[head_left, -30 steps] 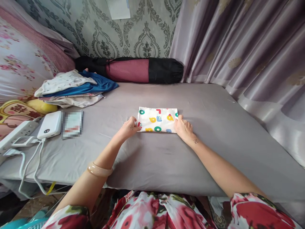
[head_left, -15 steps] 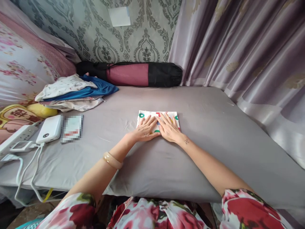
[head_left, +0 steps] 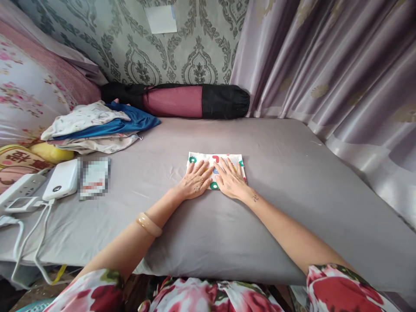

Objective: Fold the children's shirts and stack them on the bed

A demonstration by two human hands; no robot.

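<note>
A white folded cloth (head_left: 201, 157) with coloured letter-like prints lies flat on the grey sheet (head_left: 208, 225) in front of me. My left hand (head_left: 196, 180) rests palm down over its left part, fingers stretched and pointing away from me. Over the right part lies my right hand (head_left: 231, 178), also flat with its fingers apart. The two thumbs point inward, with a green ring print showing between the hands. Much of the cloth's middle is hidden beneath the palms.
Folded clothes (head_left: 97, 125) lie at the back left. Nearer are a white power bank (head_left: 61, 177), a power strip (head_left: 21, 190) with cables, and a blurred packet (head_left: 95, 177). A black and maroon rolled bag (head_left: 175, 102) lies along the wall, with curtains (head_left: 308, 65) on the right.
My left hand has shifted slightly left and toward me, uncovering more of the green ring print. My right hand stays nearly in place. The view has moved a little.
</note>
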